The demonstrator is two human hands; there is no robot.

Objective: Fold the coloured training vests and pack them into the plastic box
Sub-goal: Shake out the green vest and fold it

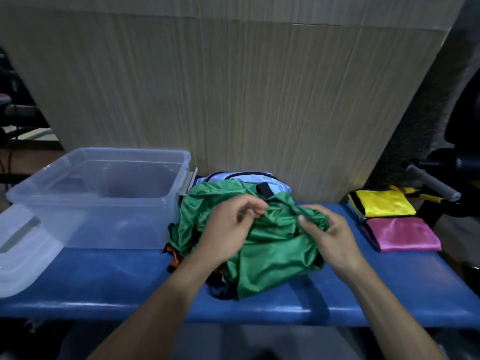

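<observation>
- Green vest is lying crumpled at centre frame, on top of a heap of other vests on the blue tabletop.
- Left hand is pinching a fold of the green cloth near its black-trimmed top edge, fingers curled round it.
- Right hand is gripping the same edge just to the right, thumb and fingers closing on bunched fabric.
- Pale blue vest is showing behind the green one, against the cardboard backdrop.
- Orange and dark cloth is peeking from under the heap at its lower left.
- Clear plastic box is sitting open at left of frame, just beside the heap; nothing inside as far as visible.
- Its lid is lying at far left, partly against the box front.
- Folded yellow vest and folded pink vest are resting at right of frame, touching each other, apart from the heap.
</observation>
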